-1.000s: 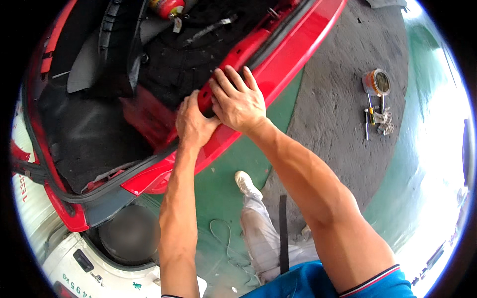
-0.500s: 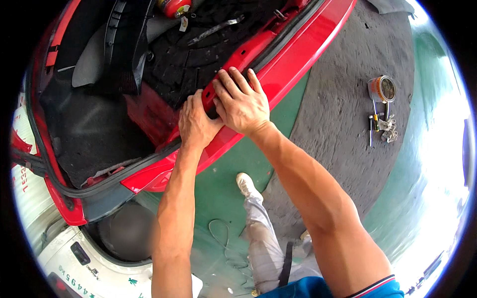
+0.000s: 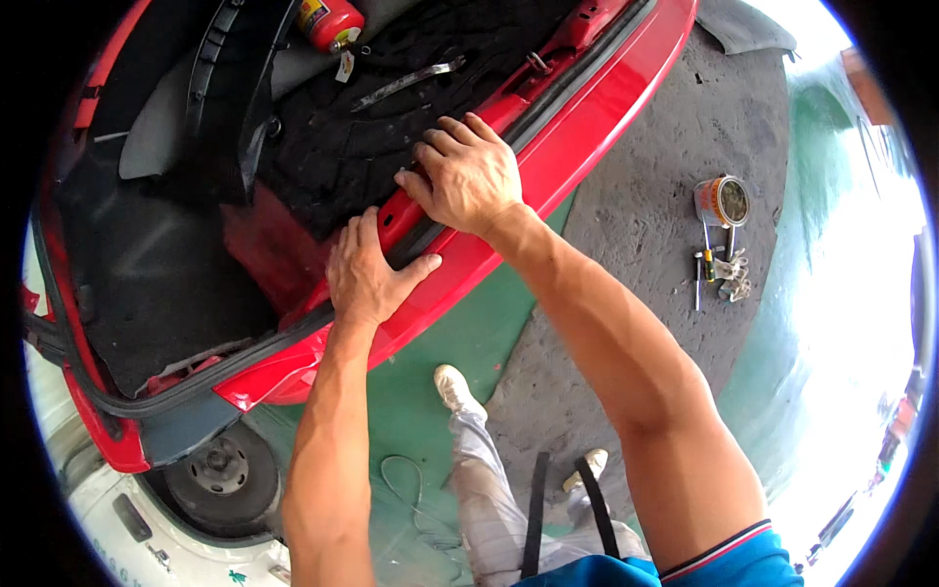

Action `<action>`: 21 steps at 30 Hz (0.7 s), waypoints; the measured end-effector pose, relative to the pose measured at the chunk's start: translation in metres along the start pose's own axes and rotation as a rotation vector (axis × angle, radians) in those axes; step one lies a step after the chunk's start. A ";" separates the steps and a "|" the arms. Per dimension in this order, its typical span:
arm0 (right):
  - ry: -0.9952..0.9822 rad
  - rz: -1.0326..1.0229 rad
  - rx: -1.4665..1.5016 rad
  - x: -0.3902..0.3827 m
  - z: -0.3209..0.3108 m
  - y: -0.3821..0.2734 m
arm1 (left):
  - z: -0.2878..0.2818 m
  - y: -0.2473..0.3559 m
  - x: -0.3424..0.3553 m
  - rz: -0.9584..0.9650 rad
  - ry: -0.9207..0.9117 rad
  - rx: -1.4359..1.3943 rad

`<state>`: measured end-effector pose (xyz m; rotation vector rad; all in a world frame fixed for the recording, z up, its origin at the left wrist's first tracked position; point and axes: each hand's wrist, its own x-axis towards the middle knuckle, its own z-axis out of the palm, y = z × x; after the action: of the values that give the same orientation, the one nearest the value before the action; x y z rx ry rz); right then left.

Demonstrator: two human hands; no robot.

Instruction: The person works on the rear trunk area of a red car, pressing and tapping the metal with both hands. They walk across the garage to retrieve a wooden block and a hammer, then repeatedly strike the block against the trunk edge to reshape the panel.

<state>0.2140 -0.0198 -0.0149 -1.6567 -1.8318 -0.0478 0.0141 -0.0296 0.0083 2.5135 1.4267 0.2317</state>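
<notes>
Your left hand [image 3: 364,279] is spread wide over the rear edge of the car's boot opening, fingers towards the inner side, thumb out towards the glossy red painted rear panel [image 3: 577,137]. Your right hand [image 3: 469,186] lies further along that edge, fingers side by side and bent inward; its underside is hidden, so I cannot tell whether it grips. Between your hands runs the black rubber door seal [image 3: 416,243], following the rear edge of the opening, beside a red metal ledge [image 3: 396,217] pierced by a hole.

Inward, a long silver metal bar [image 3: 409,83] lies on the black moulded boot liner [image 3: 323,166], away from its rear edge. Beyond are a red cylindrical fire extinguisher [image 3: 333,22] and a curved black plastic trim piece [image 3: 230,98].

Outside, an orange and silver round can [image 3: 708,201] and a yellow-handled screwdriver [image 3: 709,262] sit towards the right edge of the dark grey floor mat [image 3: 646,186].

Risks, in my judgement: uneven pressure could unseat or twist the seal; bare fingers could be cut on the ledge's metal edges; a slip on smooth paint could throw your weight forward. The mat's left edge, beside your left shoe [image 3: 458,391], is a trip hazard.
</notes>
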 end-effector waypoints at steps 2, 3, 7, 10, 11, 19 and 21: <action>-0.009 -0.023 0.016 -0.003 -0.001 -0.001 | 0.000 0.001 0.001 0.001 -0.004 -0.004; -0.003 -0.035 0.022 0.000 -0.002 -0.002 | -0.002 0.000 0.002 -0.005 -0.005 -0.009; -0.029 -0.031 0.033 0.006 -0.004 -0.001 | -0.004 0.001 0.001 -0.040 -0.022 -0.031; -0.002 -0.037 0.059 0.009 0.001 0.004 | -0.002 0.002 -0.001 -0.011 0.017 -0.024; -0.002 -0.044 0.075 0.007 0.002 0.003 | 0.001 0.001 0.000 0.008 0.041 -0.017; 0.004 -0.051 0.060 0.013 -0.004 -0.005 | -0.008 -0.003 0.000 -0.023 0.035 -0.016; -0.087 -0.040 0.022 0.017 -0.006 -0.008 | -0.010 -0.004 0.001 -0.062 0.014 -0.035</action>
<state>0.2097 -0.0093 0.0015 -1.6299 -1.9238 0.0271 0.0083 -0.0253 0.0165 2.4406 1.4897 0.2619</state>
